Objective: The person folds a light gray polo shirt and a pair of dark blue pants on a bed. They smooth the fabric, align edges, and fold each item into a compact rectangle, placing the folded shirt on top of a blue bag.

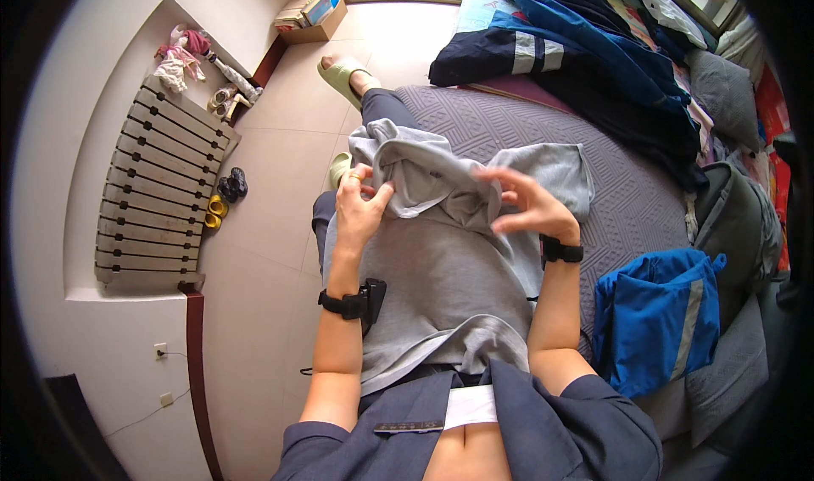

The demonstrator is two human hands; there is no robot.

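A light grey sweatshirt or similar garment (439,258) lies across my lap, its bunched upper part away from me and one sleeve (547,169) spread to the right on the quilted grey bed cover. My left hand (360,201) is at the left side of the bunched cloth, thumb and fingers bent around its edge; whether it pinches the cloth I cannot tell. At the right side, my right hand (534,204) has its fingers and thumb apart, close to the cloth, slightly blurred. Both wrists wear black straps.
A folded blue garment with a pale stripe (661,322) lies at my right. Dark and blue clothes (572,55) are piled on the bed (626,220) beyond. On the left are a radiator (165,188), small yellow shoes (216,212) and dark shoes on the floor. A cardboard box (315,29) holds books.
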